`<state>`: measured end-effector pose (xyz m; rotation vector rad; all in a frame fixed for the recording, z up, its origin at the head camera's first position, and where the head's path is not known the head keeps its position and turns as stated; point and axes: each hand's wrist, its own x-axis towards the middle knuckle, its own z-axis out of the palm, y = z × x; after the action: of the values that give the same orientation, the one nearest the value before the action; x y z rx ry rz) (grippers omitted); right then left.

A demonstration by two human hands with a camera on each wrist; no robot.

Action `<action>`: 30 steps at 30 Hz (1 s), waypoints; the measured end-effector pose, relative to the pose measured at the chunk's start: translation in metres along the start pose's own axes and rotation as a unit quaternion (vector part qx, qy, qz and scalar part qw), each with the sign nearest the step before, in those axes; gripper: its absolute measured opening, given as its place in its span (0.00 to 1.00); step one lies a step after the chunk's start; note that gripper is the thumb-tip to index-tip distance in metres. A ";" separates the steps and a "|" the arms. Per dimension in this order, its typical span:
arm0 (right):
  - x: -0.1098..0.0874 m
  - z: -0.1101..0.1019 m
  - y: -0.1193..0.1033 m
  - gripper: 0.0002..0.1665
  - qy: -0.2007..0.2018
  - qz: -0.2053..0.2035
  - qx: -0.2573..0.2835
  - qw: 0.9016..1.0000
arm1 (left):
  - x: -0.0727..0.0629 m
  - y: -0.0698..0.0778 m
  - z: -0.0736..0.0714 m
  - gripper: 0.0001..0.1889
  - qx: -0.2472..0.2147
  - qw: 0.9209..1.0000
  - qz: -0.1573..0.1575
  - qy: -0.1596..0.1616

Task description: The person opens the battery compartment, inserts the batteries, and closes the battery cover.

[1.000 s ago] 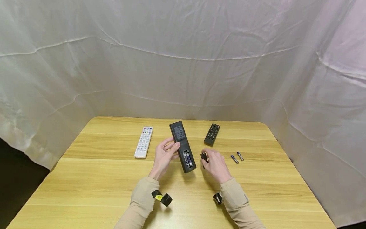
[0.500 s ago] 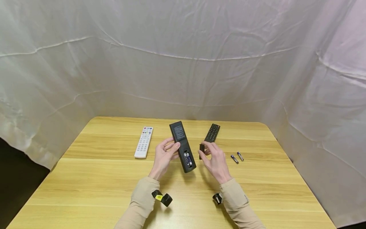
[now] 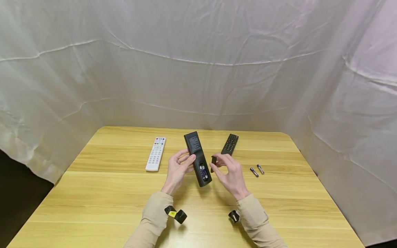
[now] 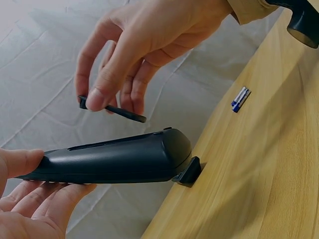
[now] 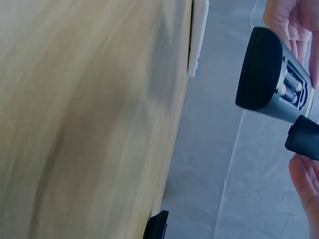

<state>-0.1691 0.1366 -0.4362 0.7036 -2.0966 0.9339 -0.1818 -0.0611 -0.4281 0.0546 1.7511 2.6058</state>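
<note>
My left hand (image 3: 179, 169) grips a black remote control (image 3: 195, 146) around its middle, back side up and tilted above the table. Its battery compartment is uncovered, and two batteries (image 3: 203, 171) lie inside. Just right of the remote, my right hand (image 3: 229, 172) pinches a small black battery cover (image 3: 213, 164) between thumb and fingers. In the left wrist view the cover (image 4: 117, 110) hovers over the remote (image 4: 109, 158), apart from it. From the right wrist, the batteries (image 5: 291, 87) show in the compartment, with the cover (image 5: 303, 137) close beside.
A white remote (image 3: 156, 154) lies on the wooden table (image 3: 108, 193) at the left. Behind my right hand lies another black remote (image 3: 230, 144), buttons up. Two loose batteries (image 3: 257, 170) rest to the right. Pale curtains (image 3: 198, 69) surround the table's back and sides.
My right hand has carried the battery cover leftward and slightly up, closer to the held remote. The left hand and its remote have hardly moved.
</note>
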 end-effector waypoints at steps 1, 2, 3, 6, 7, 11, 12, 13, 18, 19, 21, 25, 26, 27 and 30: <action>0.000 0.001 -0.001 0.22 -0.002 -0.004 0.007 1.000 | 0.000 0.000 0.000 0.20 0.001 1.000 0.000 0.000; 0.000 0.001 -0.001 0.22 -0.004 -0.009 0.012 1.000 | 0.000 0.000 0.000 0.20 0.001 1.000 0.001 0.001; 0.000 0.002 -0.002 0.22 -0.008 -0.012 0.020 1.000 | 0.000 0.000 0.000 0.20 0.000 1.000 0.000 0.002; -0.001 0.004 -0.004 0.22 -0.017 -0.016 0.031 0.999 | 0.000 0.000 0.000 0.20 0.002 1.000 0.000 0.003; -0.001 0.005 -0.006 0.23 -0.020 -0.017 0.032 0.999 | 0.000 0.000 0.000 0.20 0.002 1.000 0.001 0.003; -0.004 0.008 -0.010 0.23 -0.032 -0.017 0.034 0.999 | 0.000 -0.001 0.000 0.20 -0.001 1.000 0.005 0.000; -0.004 0.008 -0.012 0.23 -0.037 -0.015 0.034 0.999 | 0.000 -0.001 0.000 0.20 -0.002 1.000 0.006 -0.001; -0.004 0.008 -0.013 0.24 -0.040 -0.015 0.034 0.999 | 0.000 -0.001 0.000 0.20 -0.002 1.000 0.007 -0.001; -0.004 0.009 -0.017 0.23 -0.048 -0.013 0.029 0.998 | 0.000 -0.001 0.001 0.20 0.003 1.000 0.009 0.002; -0.004 0.010 -0.018 0.23 -0.048 -0.014 0.027 0.998 | 0.000 -0.001 0.001 0.20 0.005 1.000 0.009 0.003; -0.004 0.010 -0.020 0.23 -0.049 -0.013 0.018 0.999 | 0.000 -0.001 0.001 0.20 0.010 1.000 0.010 0.006; -0.005 0.011 -0.024 0.22 -0.055 -0.008 0.002 0.998 | 0.000 -0.001 0.003 0.20 0.024 1.000 0.011 0.014; -0.005 0.011 -0.024 0.21 -0.056 -0.006 -0.003 0.998 | 0.000 -0.001 0.003 0.20 0.026 0.999 0.010 0.015; -0.005 0.012 -0.025 0.21 -0.058 -0.004 -0.006 0.998 | 0.000 -0.001 0.003 0.20 0.028 0.999 0.010 0.017; -0.006 0.012 -0.027 0.21 -0.064 0.005 -0.016 0.998 | 0.000 -0.001 0.004 0.20 0.030 0.999 0.006 0.019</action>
<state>-0.1514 0.1124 -0.4359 0.7554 -2.2234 0.8787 -0.1816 -0.0575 -0.4274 0.0167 1.8460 2.5805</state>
